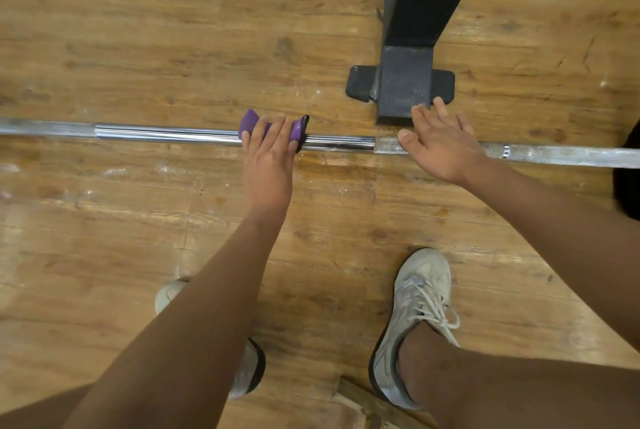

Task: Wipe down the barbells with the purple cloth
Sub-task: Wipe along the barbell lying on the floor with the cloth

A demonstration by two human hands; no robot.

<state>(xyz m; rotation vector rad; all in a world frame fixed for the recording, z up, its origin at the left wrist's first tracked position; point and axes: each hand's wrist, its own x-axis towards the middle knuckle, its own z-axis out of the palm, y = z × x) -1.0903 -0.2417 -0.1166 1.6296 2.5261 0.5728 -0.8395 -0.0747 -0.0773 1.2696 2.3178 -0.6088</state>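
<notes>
Across the worn wood-grain floor (138, 30), scuffed pale in patches and glossy nearer my view, the barbell (173, 133) runs from the left edge to the right. I cannot tell whether it rests on the boards or sits just above them. Its middle stretch is bright chrome, and it turns to dull, rough-textured steel toward the right.

The left hand (268, 158) has its fingers curled over the purple cloth (251, 118), which is wrapped round the chrome part of the bar, with both cloth ends poking out past the fingers. The right hand (440, 148) lies flat with fingers spread on the rough section, well apart from the left, thumb along the bar, gripping nothing.

Just beyond the bar stands a black steel post (405, 89) on a flat foot, close to the right fingertips. Two pale grey laced shoes (415, 307) stand on the planks below, the left one mostly hidden by a forearm.
</notes>
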